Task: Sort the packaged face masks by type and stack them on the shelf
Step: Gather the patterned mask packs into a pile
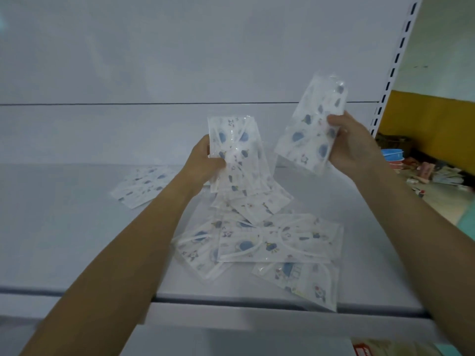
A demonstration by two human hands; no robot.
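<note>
One mask pack (pixel 307 124) in right fingers (pixel 334 122), several (pixel 235 152) in left fingers (pixel 216 163), loose pile (pixel 270 240) below.

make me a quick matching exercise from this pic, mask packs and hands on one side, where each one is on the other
Column 1:
1. left hand
2. right hand
3. lone mask pack
4. loose pile of mask packs

Column 2:
A. lying flat, far left on the shelf
B. spread on the shelf between the arms
C. holding a pack up near the slotted post
D. holding a pack above the pile's middle

Pairs: 1-D, 2-C, 3-A, 4-B

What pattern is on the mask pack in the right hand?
White with blue cartoon prints, seen in the head view: mask pack, right hand.
</note>
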